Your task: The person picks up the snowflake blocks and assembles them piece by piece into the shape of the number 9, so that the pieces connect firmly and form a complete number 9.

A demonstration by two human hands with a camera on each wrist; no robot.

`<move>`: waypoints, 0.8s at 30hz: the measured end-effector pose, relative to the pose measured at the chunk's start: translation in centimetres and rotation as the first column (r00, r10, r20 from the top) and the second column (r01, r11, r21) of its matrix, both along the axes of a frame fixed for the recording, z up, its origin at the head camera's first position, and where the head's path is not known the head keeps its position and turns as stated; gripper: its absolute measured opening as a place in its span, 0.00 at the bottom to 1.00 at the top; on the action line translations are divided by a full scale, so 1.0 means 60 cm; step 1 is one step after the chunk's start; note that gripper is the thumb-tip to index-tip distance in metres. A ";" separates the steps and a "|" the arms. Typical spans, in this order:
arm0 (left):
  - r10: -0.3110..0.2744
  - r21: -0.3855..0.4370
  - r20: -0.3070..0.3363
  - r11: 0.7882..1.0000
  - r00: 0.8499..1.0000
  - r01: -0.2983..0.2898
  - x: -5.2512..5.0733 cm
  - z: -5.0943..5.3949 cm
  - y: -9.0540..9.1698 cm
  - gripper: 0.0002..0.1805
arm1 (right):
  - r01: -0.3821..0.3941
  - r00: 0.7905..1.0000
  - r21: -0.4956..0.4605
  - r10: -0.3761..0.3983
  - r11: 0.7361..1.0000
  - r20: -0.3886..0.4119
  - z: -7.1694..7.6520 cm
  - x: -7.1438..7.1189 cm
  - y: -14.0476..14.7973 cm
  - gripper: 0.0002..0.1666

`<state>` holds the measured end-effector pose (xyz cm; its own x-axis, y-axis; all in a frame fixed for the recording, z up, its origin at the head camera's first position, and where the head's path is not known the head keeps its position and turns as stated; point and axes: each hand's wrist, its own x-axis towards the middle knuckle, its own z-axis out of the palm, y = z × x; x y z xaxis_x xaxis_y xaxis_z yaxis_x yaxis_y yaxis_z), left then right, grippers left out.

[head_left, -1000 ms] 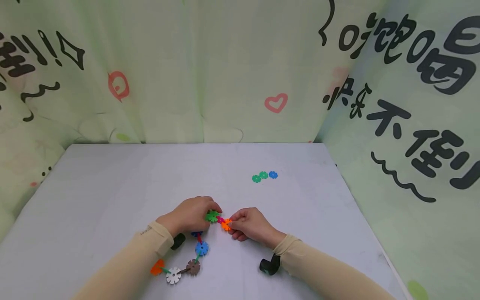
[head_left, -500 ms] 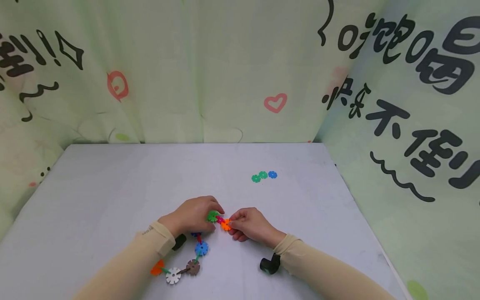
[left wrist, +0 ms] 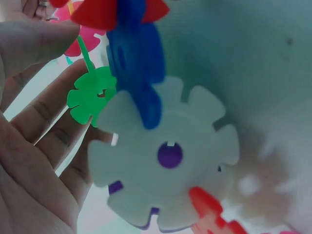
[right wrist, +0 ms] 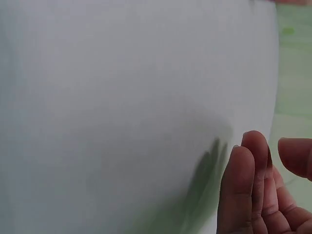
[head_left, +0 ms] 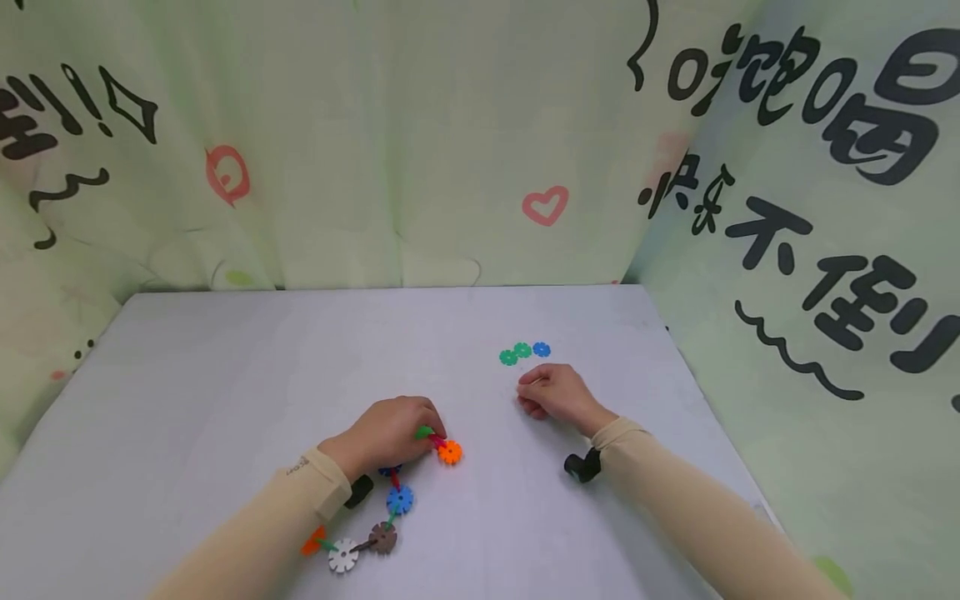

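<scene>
A chain of slotted plastic discs curves over the white table in the head view. My left hand (head_left: 386, 429) grips its upper end at the green disc (head_left: 424, 432), and a bright orange disc (head_left: 450, 452) hangs on beyond the fingertips. Below the palm the chain runs through a blue disc (head_left: 400, 500), a brown disc (head_left: 382, 538) and a white disc (head_left: 343, 556) to an orange piece (head_left: 313, 542). In the left wrist view a large pale disc (left wrist: 131, 141) covers part of the fingers. My right hand (head_left: 558, 393) holds nothing, its thumb and fingers apart in the right wrist view.
Two loose green discs (head_left: 508, 357) and a small blue disc (head_left: 542, 349) lie just beyond the right hand. Black wrist cameras (head_left: 582, 467) sit under the sleeves. A printed curtain (head_left: 457, 150) stands along the table's back and sides.
My right hand has let go of the orange disc and moved up and right, close to the loose discs. The left hand stays on the chain, its green disc now turned more edge-on.
</scene>
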<state>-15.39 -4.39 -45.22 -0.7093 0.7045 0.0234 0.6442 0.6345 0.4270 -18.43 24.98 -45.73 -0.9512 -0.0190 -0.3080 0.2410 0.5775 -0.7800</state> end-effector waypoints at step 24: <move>0.000 -0.019 -0.002 1.000 1.000 0.000 -0.002 -0.007 -0.004 0.03 | -0.027 0.995 0.345 0.058 0.938 -0.080 -0.015 -0.113 0.069 0.21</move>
<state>-15.51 -4.62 -45.62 -0.7093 0.7048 0.0118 0.6452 0.6424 0.4135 -25.19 29.09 -46.63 -0.9753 0.0322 -0.2186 0.1503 0.8219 -0.5494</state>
